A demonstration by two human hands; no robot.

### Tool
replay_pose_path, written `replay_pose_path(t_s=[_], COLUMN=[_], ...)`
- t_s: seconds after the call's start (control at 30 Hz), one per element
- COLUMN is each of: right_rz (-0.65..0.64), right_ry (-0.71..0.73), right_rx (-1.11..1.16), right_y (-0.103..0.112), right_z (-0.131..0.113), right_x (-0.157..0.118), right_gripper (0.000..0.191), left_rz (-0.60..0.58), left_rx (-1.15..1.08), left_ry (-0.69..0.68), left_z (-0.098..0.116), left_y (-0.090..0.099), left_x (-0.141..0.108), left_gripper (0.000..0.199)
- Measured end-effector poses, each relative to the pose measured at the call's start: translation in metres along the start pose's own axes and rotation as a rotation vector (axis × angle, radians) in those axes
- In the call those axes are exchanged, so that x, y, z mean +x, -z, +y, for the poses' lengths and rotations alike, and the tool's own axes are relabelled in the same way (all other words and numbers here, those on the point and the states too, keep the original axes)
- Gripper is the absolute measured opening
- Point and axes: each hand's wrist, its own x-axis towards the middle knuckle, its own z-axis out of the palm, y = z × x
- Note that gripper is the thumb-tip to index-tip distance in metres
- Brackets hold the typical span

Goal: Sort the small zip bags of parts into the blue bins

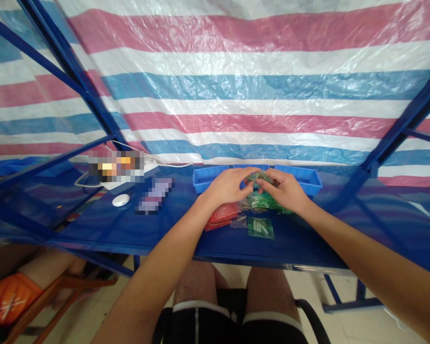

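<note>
Both my hands meet above the middle of the blue table, in front of the blue bins. A small green plastic bag (258, 178) is pinched between them, with my left hand (233, 184) on one side and my right hand (284, 187) on the other. Below the hands lies a pile of green bags (267, 201). Red plastic bags (220, 216) are stacked to its left, under my left wrist. One green bag with pale, thin pieces inside (261, 227) lies flat nearer the table's front edge. Beside it is a small clear bag (239, 221).
Blue bins (204, 180) stand along the back of the table (179, 234). To the left are a white round case (121, 200), a blurred phone-like item (155, 196) and a white power strip (131, 175) with cables. Blue metal posts (100, 110) frame the sides. Another person's leg (53, 267) shows at lower left.
</note>
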Motion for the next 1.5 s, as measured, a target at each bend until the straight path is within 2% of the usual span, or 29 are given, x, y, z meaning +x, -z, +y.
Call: replay_pose_path(t_s=[0.13, 0.2, 0.33, 0.47, 0.57, 0.73, 0.87, 1.1, 1.27, 1.33, 1.5], right_rz=[0.031, 0.077, 0.146, 0.176, 0.168, 0.173, 0.196, 0.166, 0.009, 0.056, 0.275], right_ry=[-0.09, -0.124, -0.149, -0.183, -0.196, -0.205, -0.2, -0.189, -0.174, -0.164, -0.154], right_rx=[0.345, 0.436, 0.408, 0.395, 0.383, 0.387, 0.441, 0.505, 0.491, 0.468, 0.366], right_y=[-0.006, -0.006, -0.001, 0.001, 0.0, 0.0, -0.001, -0.001, 0.0, -0.001, 0.001], right_z=[0.007, 0.012, 0.014, 0.012, 0.012, 0.012, 0.009, 0.004, -0.001, -0.001, 0.002], right_x=[0.003, 0.005, 0.007, 0.007, 0.006, 0.004, 0.004, 0.004, 0.002, 0.002, 0.005], right_gripper=[0.035, 0.038, 0.033, 0.03, 0.03, 0.031, 0.032, 0.036, 0.027, 0.027, 0.033], left_rz=[0.061, 0.082, 0.159, 0.24, 0.256, 0.283, 0.259, 0.197, 0.201, 0.209, 0.298], left_rx=[0.01, 0.006, -0.007, 0.067, 0.1, 0.061, 0.017, -0.046, -0.102, -0.139, -0.245], left_ry=[0.009, 0.021, 0.019, 0.013, -0.016, -0.024, -0.067, -0.084, -0.034, -0.009, 0.114], left_z=[-0.005, -0.006, -0.006, -0.006, -0.005, -0.004, -0.003, -0.001, -0.005, -0.006, -0.006], left_y=[-0.004, -0.006, -0.009, -0.011, -0.013, -0.013, -0.014, -0.017, -0.019, -0.019, -0.018], left_x=[0.0, 0.0, -0.001, 0.0, 0.001, 0.001, 0.001, 0.002, 0.003, 0.005, 0.008], left_gripper=[0.045, 0.046, 0.048, 0.038, 0.031, 0.031, 0.024, 0.033, 0.031, 0.025, 0.023])
